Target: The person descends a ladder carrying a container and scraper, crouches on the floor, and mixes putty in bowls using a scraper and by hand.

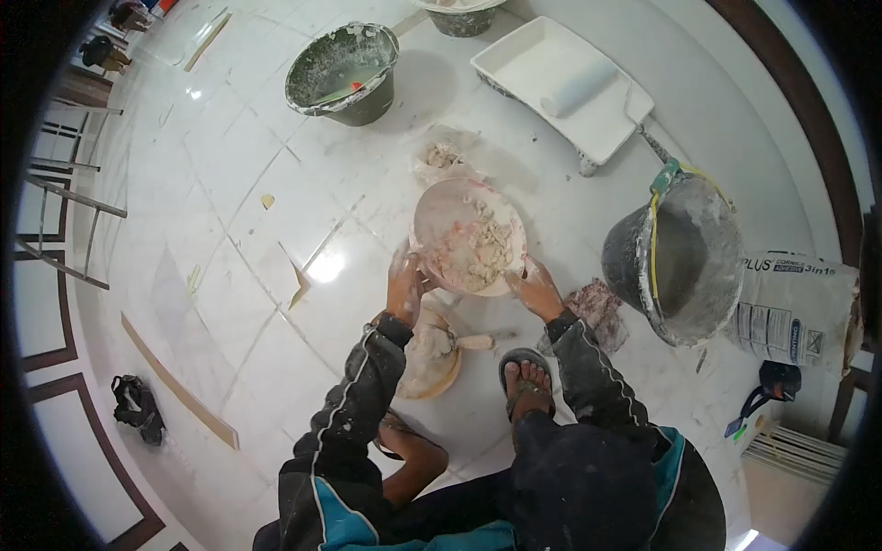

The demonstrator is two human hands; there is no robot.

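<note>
In the head view I hold a pale bowl (441, 207) tilted in front of me, with crumbly whitish lumps (487, 250) and pinkish smears inside. My left hand (404, 285) grips its lower left rim, and my right hand (537, 288) grips the lower right rim. Below it on the floor stands a second, orange-rimmed bowl (439, 387) of pale paste, partly covered by my left forearm. A tool with a light handle (475, 342) rests across that bowl's edge. Just beyond the held bowl lies a clear plastic bag (446, 158) with pale lumps.
A green bucket (372, 112), a white paint tray (593, 124) with a roller (581, 89) and a grey bucket (634, 257) stand around. At right are a printed sack (781, 308) and a stained rag (595, 312). A long strip (175, 381) lies left; my sandalled feet are close.
</note>
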